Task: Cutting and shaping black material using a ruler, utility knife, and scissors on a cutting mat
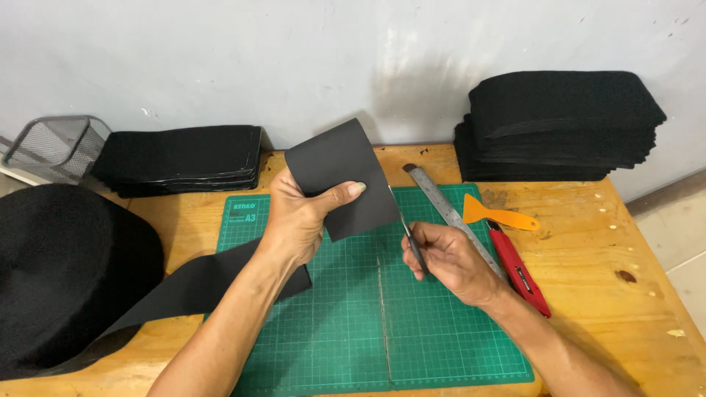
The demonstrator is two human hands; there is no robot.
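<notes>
My left hand (298, 220) holds up the end of a long black fabric strip (342, 176), thumb on its front face. The rest of the strip trails down to the left across the green cutting mat (353, 316) toward a large black roll (66, 272). My right hand (448, 257) grips a small pair of scissors (408, 235), its blades touching the strip's right edge.
A steel ruler (445, 209), an orange scraper (500, 215) and a red utility knife (522, 276) lie on the wooden table (610, 257) to the right of the mat. Stacks of black cut pieces stand at back left (180, 158) and back right (562, 125). A wire mesh basket (55, 147) is at far left.
</notes>
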